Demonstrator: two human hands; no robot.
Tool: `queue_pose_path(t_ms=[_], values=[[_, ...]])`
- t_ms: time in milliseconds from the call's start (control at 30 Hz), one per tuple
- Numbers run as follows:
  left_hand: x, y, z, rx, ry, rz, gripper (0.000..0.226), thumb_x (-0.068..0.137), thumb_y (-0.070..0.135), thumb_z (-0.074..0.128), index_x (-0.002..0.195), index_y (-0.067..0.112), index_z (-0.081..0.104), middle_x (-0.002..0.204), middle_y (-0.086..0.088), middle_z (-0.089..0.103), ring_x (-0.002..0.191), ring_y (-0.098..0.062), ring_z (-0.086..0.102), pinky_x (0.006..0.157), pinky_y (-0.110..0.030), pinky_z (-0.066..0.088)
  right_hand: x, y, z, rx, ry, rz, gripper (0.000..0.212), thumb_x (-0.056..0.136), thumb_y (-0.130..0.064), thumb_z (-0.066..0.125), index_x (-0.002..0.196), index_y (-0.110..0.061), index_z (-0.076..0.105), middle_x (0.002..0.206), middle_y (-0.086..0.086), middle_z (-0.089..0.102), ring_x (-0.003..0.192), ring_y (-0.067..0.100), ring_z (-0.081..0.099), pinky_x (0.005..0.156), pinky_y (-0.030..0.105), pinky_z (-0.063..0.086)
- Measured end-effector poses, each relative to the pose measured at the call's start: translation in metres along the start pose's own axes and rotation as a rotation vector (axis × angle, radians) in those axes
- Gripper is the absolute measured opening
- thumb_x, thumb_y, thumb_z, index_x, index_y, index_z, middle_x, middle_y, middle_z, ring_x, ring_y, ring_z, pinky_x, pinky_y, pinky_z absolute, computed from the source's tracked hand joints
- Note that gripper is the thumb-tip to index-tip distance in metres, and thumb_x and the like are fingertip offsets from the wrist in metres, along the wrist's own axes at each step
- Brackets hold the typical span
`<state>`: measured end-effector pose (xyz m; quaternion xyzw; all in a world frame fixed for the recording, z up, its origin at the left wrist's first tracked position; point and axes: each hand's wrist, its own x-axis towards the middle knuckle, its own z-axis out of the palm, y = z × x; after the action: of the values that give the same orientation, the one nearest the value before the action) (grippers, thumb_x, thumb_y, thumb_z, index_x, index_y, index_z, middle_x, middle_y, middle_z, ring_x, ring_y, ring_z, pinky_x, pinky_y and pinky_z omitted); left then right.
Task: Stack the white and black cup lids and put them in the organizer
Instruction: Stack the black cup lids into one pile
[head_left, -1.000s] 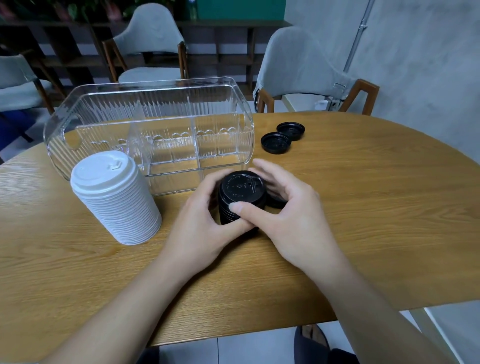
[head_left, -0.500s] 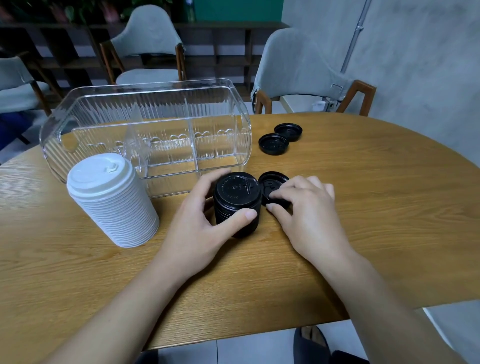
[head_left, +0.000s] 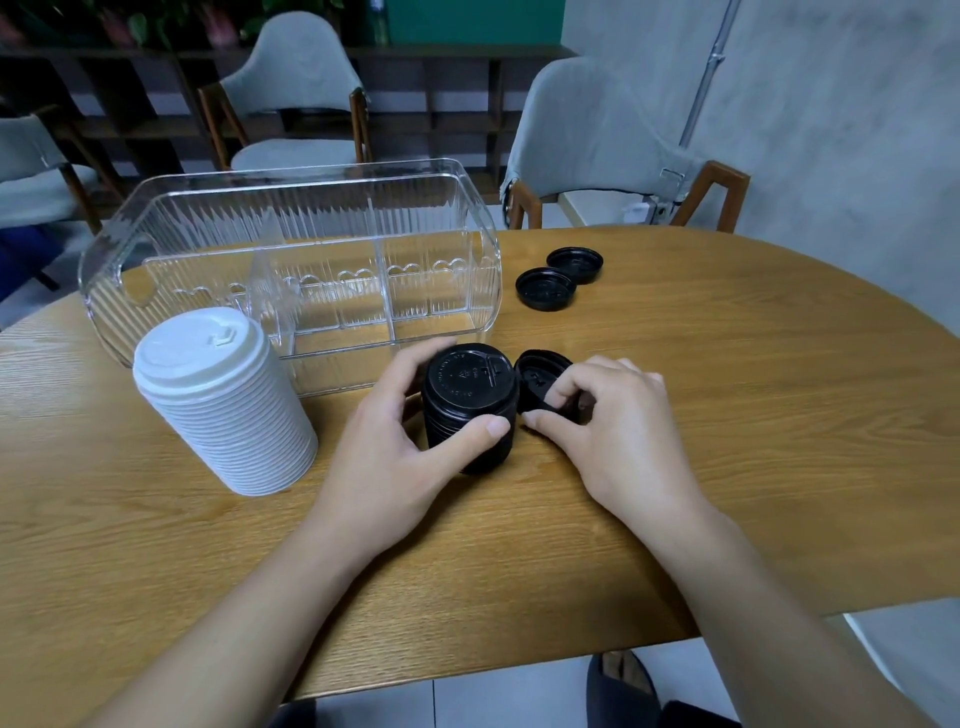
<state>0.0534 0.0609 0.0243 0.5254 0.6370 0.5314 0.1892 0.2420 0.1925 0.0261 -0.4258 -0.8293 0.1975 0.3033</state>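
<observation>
One black lid (head_left: 540, 376) tilted, right hand (head_left: 608, 415) pinching.

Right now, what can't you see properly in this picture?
All in the head view:
- How many lids are in the black stack: the left hand covers part of its side.
- The loose black lid: the right hand's fingers hide its near edge.
- The embossed writing on the top black lid: too small to read.
- The organizer: the white stack hides its near left corner.
</observation>
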Motion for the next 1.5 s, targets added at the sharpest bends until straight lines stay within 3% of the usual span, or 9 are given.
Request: queue_pose_path(t_ms=[233, 433, 600, 767, 933, 1100, 1200, 1300, 1500], values=[[0.0, 0.001, 0.002, -0.005, 0.007, -0.002, 0.074, 0.088, 0.051, 0.09, 0.153, 0.038, 0.057, 0.144, 0.023, 0.07, 0.138, -0.007, 0.066, 0.12, -0.046, 0.052, -0.001, -0.002, -0.008, 0.172, 0.139, 0.005, 0.018, 0.093, -0.037, 0.086, 0.079, -0.033, 0.075, 0.089, -0.018, 0.071, 0.089, 0.012, 0.061, 0.093, 0.041, 0.046], [-0.002, 0.004, 0.003, 0.135, 0.065, 0.083, 0.08, 0.089, 0.054, 0.085, 0.159, 0.031, 0.054, 0.153, 0.02, 0.06, 0.148, -0.008, 0.055, 0.123, -0.026, 0.043, -0.005, -0.022, -0.024, 0.587, 0.183, 0.1, 0.008, 0.098, -0.027, 0.084, 0.09, -0.027, 0.083, 0.082, -0.003, 0.075, 0.075, 0.018, 0.066, 0.072, 0.033, 0.054], [-0.001, 0.006, 0.002, 0.349, 0.133, 0.281, 0.07, 0.103, 0.055, 0.071, 0.163, 0.023, 0.053, 0.159, 0.017, 0.054, 0.154, -0.007, 0.045, 0.129, -0.043, 0.035, -0.013, -0.044, -0.034, 0.908, 0.135, 0.117, 0.009, 0.1, -0.018, 0.081, 0.106, -0.013, 0.08, 0.095, 0.007, 0.082, 0.086, 0.02, 0.075, 0.083, 0.031, 0.06], [-0.001, 0.006, 0.004, 0.343, 0.16, 0.347, 0.074, 0.106, 0.052, 0.065, 0.168, 0.015, 0.047, 0.163, 0.012, 0.054, 0.155, -0.012, 0.044, 0.129, -0.051, 0.034, -0.021, -0.063, -0.033, 1.168, -0.014, 0.135, 0.041, 0.101, -0.007, 0.075, 0.139, -0.018, 0.067, 0.101, 0.028, 0.077, 0.089, 0.02, 0.075, 0.087, 0.029, 0.061], [-0.002, 0.009, 0.0, 0.292, 0.165, 0.359, 0.093, 0.093, 0.058, 0.08, 0.167, 0.013, 0.046, 0.16, 0.003, 0.052, 0.151, -0.02, 0.045, 0.129, -0.04, 0.034, -0.022, -0.063, -0.029, 1.076, -0.107, 0.044, 0.056, 0.097, -0.002, 0.079, 0.146, -0.023, 0.065, 0.107, 0.018, 0.08, 0.108, 0.042, 0.075, 0.109, 0.062, 0.056], [-0.003, 0.01, 0.002, 0.259, 0.2, 0.312, 0.096, 0.085, 0.06, 0.088, 0.163, 0.016, 0.052, 0.149, -0.002, 0.048, 0.148, -0.02, 0.045, 0.127, -0.028, 0.032, -0.024, -0.067, -0.029, 1.001, -0.115, 0.041, 0.054, 0.089, -0.004, 0.087, 0.137, -0.023, 0.07, 0.102, 0.008, 0.084, 0.096, 0.028, 0.079, 0.093, 0.046, 0.065], [-0.002, 0.009, 0.002, 0.226, 0.228, 0.314, 0.088, 0.087, 0.054, 0.086, 0.16, 0.016, 0.057, 0.143, 0.0, 0.046, 0.144, -0.012, 0.047, 0.124, -0.023, 0.035, -0.025, -0.068, -0.027, 0.942, -0.103, 0.03, 0.054, 0.087, -0.01, 0.091, 0.135, -0.025, 0.072, 0.102, 0.003, 0.085, 0.099, 0.024, 0.08, 0.102, 0.054, 0.06], [-0.002, 0.01, 0.0, 0.195, 0.203, 0.318, 0.087, 0.088, 0.048, 0.091, 0.16, 0.014, 0.058, 0.141, -0.003, 0.051, 0.142, -0.012, 0.051, 0.122, -0.027, 0.04, -0.023, -0.063, -0.029, 0.772, -0.046, -0.025, 0.055, 0.082, -0.019, 0.096, 0.132, -0.028, 0.075, 0.111, -0.004, 0.083, 0.103, 0.02, 0.076, 0.103, 0.045, 0.058], [-0.006, 0.01, 0.0, 0.181, 0.101, 0.379, 0.088, 0.094, 0.028, 0.087, 0.168, 0.008, 0.044, 0.156, 0.0, 0.06, 0.148, -0.024, 0.054, 0.124, -0.042, 0.044, -0.02, -0.051, -0.04, 0.566, -0.082, -0.183, 0.075, 0.078, -0.026, 0.099, 0.146, -0.031, 0.068, 0.147, -0.018, 0.067, 0.145, 0.006, 0.057, 0.12, 0.026, 0.044]])
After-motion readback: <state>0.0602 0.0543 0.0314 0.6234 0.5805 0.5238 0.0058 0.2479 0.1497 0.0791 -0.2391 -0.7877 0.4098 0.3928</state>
